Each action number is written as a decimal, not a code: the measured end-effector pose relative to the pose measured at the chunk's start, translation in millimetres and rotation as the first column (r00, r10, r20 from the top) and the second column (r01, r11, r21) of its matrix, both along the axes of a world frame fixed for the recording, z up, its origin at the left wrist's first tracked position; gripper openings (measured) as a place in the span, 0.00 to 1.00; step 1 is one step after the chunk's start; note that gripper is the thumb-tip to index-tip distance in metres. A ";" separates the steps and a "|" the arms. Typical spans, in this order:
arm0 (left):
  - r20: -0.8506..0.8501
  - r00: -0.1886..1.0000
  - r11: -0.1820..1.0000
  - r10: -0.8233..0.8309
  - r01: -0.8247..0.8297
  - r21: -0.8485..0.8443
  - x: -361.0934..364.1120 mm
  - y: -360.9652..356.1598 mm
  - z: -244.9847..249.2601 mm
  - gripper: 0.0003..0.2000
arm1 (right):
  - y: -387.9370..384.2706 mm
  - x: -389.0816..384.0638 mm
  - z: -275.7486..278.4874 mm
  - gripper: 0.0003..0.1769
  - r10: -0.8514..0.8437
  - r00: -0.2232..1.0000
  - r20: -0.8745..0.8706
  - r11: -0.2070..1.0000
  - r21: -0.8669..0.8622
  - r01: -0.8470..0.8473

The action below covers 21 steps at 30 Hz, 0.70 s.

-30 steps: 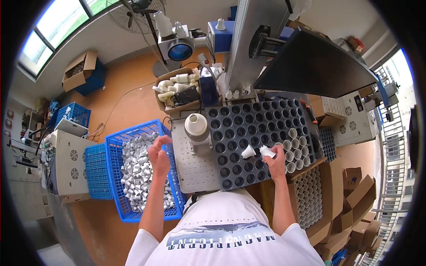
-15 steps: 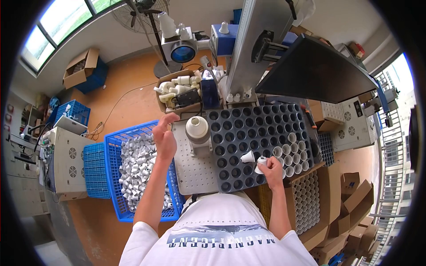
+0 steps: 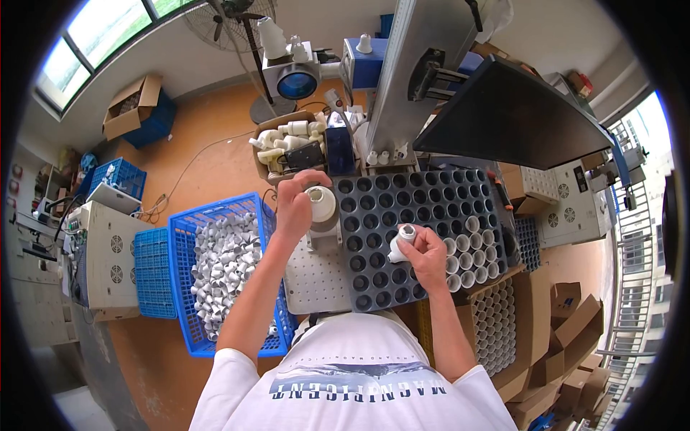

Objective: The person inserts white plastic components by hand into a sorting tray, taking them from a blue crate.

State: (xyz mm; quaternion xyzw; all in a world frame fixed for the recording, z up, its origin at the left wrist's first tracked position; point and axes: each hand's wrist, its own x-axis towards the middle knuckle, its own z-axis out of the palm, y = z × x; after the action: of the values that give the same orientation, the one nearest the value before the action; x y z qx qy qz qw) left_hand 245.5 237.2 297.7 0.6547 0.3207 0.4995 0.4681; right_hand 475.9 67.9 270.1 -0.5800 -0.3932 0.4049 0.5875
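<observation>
Since a second earlier, the person's left hand (image 3: 297, 206) had left the blue basket (image 3: 188, 287) and come across to the white cap (image 3: 321, 203) on the fixture at the desk's (image 3: 316, 276) far edge. The right hand (image 3: 425, 253) had drawn back from the tray's right side toward its middle, lifting its part higher.

Seen from above, the left hand's fingers (image 3: 310, 177) were curled around the left side of the white cap, thumb arched over its far edge, closed on it. The cap sat upright on its grey stand, just left of the dark tray (image 3: 402, 190).

The right hand hovered over the middle of that tray, a dark grid of round pockets. Its fingers (image 3: 419, 237) were closed around a small white fitting (image 3: 406, 233), open end facing up. A second white cone-shaped piece (image 3: 394, 253) stood on the tray, touching the hand's left edge.

White cups (image 3: 471, 255) filled a cluster of pockets at the tray's right side; the other pockets showed dark. The blue basket, on the floor to the person's left, was heaped with small white fittings (image 3: 223, 266). A cardboard box (image 3: 287, 140) of larger white parts sat beyond the fixture, beneath a blue-lensed machine head (image 3: 296, 85).
</observation>
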 end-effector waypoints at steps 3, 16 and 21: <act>0.039 0.999 1.000 0.010 -0.009 -0.012 -4.6 -3.2 7.5 0.13 | 46.4 -41.8 18.2 0.15 0.123 0.992 -0.034 0.971 0.209 -0.113; -0.248 0.570 0.597 0.783 -0.801 0.044 -244.3 -94.2 -108.8 0.18 | 113.6 -111.3 -0.7 0.20 0.089 0.920 0.381 0.897 0.371 -0.241; -0.377 0.680 0.697 0.629 -0.708 -0.117 -191.3 -140.9 -149.4 0.19 | 90.9 -83.5 -13.5 0.14 0.016 0.823 0.568 0.889 0.368 -0.271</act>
State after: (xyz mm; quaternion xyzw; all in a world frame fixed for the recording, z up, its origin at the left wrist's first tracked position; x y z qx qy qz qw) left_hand 54.3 96.3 148.3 0.4944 0.6686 0.4829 0.2745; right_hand 392.4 158.8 256.7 -0.4938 -0.6686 0.1674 0.5302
